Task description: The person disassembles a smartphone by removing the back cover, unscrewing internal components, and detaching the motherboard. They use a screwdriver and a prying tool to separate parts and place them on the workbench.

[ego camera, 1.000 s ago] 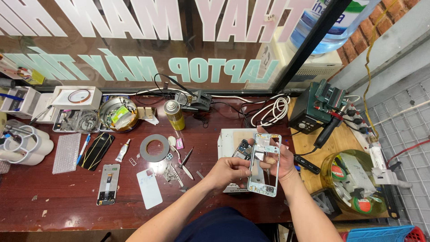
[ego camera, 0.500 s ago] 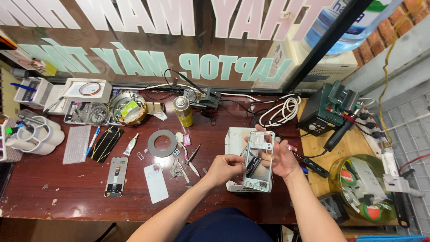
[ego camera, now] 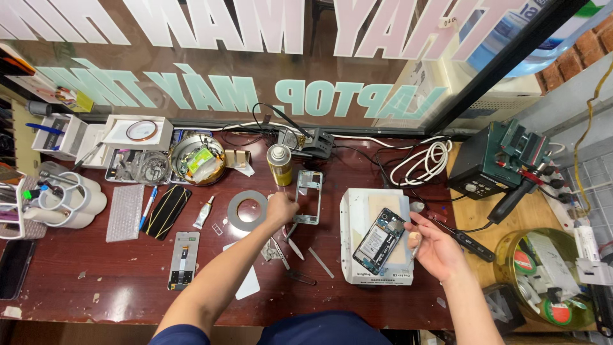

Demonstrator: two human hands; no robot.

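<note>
An opened phone (ego camera: 379, 240) was steadied on the white pad (ego camera: 357, 214) by the right hand (ego camera: 434, 250), fingers apparently curled on it. Farther off, the phone frame (ego camera: 308, 197) was pinched by the left hand (ego camera: 281, 209) on the desk (ego camera: 76, 268). The phone's exposed parts could be scratched by loose tools nearby.

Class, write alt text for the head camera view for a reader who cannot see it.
Over a cluttered red-brown workbench, the left hand rests on a silver phone frame, while the right hand touches an opened phone lying on a white heating pad.
</note>
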